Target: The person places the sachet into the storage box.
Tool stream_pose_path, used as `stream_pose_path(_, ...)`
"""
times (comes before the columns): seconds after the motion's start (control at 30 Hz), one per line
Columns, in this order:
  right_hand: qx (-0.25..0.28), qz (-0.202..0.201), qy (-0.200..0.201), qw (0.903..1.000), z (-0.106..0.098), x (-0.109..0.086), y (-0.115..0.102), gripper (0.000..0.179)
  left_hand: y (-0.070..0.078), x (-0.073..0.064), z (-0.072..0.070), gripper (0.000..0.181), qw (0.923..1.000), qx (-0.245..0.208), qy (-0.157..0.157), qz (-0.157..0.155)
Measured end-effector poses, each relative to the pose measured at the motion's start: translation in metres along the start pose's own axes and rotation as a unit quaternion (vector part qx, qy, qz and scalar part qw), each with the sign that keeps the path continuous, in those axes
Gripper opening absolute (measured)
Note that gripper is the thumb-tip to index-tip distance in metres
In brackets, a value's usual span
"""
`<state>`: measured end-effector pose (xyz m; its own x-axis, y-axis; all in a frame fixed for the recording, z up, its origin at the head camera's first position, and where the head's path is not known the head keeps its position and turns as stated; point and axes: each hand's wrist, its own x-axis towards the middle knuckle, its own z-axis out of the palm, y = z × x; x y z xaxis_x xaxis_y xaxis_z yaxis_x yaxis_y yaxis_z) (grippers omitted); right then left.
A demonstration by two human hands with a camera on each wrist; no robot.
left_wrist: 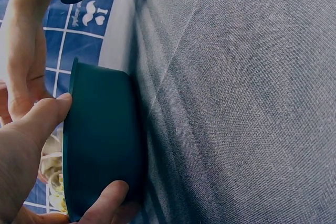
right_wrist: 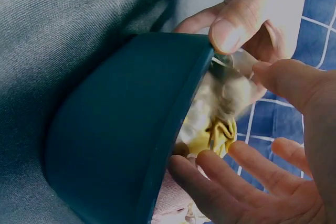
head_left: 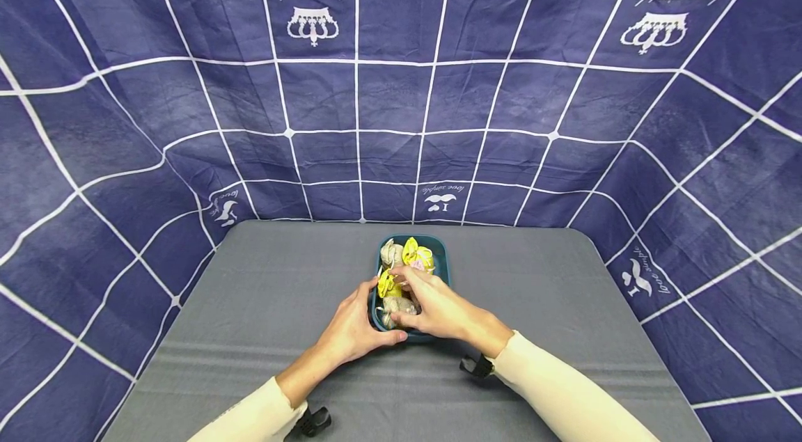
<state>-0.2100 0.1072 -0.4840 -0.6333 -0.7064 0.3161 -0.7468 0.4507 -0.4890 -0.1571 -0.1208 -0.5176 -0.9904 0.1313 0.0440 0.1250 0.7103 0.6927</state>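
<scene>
A deep teal bin (head_left: 443, 264) stands on the grey table, holding several small drawstring pouches. My left hand (head_left: 351, 329) grips its near left corner, thumb on the rim and fingers against the side wall (left_wrist: 105, 135). Above the bin, my right hand (head_left: 438, 304) reaches in with its fingers spread. Its thumb is right at the near beige pouch (head_left: 398, 303), blurred in the right wrist view (right_wrist: 231, 93). The right fingers lie over a yellow pouch (head_left: 388, 287), partly covering it. At the far end sit another beige pouch (head_left: 392, 253) and a yellow one (head_left: 418, 254) with a pinkish patch.
The grey cloth-covered table (head_left: 532, 282) extends around the bin on all sides. A blue curtain (head_left: 401, 94) with white grid lines encloses its back and sides. Black straps (head_left: 476, 366) are on both wrists at the cream sleeves (head_left: 551, 386).
</scene>
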Motion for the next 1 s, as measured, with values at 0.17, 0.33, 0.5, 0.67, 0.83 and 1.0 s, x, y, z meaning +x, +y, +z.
stream_pose_path(0.17,0.019,0.009,-0.011,0.9997,0.0,-0.002,0.002,0.071,0.0,0.0,0.001,0.126,1.0,-0.001,0.001,0.0)
stream_pose_path(0.33,0.019,0.011,-0.003,0.9998,-0.001,-0.003,0.001,0.07,-0.001,0.0,0.001,0.126,1.0,-0.001,0.004,0.001)
stream_pose_path(0.5,0.029,0.013,0.005,0.9995,-0.003,-0.005,-0.001,0.069,0.0,0.0,0.001,0.126,1.0,-0.003,0.004,-0.001)
stream_pose_path(0.67,0.062,0.027,0.009,0.9977,-0.008,-0.011,-0.002,0.066,0.0,-0.001,0.001,0.127,1.0,-0.003,0.004,-0.004)
stream_pose_path(0.83,0.083,0.033,0.023,0.9957,-0.014,-0.018,0.0,0.062,0.001,-0.001,0.0,0.126,1.0,-0.003,0.005,-0.006)
stream_pose_path(1.0,0.063,0.043,0.05,0.9958,-0.021,-0.029,0.003,0.053,0.001,-0.001,0.001,0.127,1.0,-0.005,0.007,-0.003)
